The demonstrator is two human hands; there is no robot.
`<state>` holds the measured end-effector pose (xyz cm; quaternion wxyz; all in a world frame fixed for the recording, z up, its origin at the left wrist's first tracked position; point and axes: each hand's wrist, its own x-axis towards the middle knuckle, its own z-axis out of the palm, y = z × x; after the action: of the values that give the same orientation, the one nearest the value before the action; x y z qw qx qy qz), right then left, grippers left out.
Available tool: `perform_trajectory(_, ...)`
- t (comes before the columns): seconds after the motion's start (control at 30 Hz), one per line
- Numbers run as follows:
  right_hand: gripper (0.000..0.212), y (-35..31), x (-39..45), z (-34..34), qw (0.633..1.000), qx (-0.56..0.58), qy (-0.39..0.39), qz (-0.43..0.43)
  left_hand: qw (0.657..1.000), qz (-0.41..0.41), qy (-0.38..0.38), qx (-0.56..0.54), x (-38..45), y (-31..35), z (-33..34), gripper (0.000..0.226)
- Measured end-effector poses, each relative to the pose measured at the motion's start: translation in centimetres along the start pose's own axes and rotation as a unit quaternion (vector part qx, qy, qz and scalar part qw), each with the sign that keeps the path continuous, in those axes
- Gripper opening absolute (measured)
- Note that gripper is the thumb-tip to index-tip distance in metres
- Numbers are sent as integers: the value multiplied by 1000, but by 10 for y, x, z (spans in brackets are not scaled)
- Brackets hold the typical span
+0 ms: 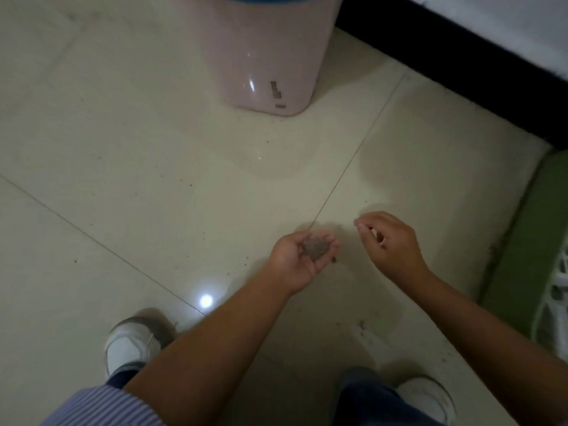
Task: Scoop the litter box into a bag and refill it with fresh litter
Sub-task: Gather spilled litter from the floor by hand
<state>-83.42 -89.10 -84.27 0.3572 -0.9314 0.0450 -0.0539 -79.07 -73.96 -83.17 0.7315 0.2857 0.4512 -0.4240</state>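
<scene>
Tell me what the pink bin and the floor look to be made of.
Pink bin: probably glossy moulded plastic, given its rounded corners and sharp highlight streak. Floor: likely glazed ceramic tile, cream and shiny, with thin grout lines and a mirrored lamp spot.

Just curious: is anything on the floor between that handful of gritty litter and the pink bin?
Nothing visible: only bare cream floor tile lies between the grey litter grains cupped in the left hand and the pink plastic bin.
</scene>
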Motion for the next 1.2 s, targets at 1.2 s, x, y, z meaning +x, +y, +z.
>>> perform_trajectory(1.2, 48, -152, 226, -113, 970, -240, -41, 16, 284, 385, 174, 860, -138, 242, 199, 45)
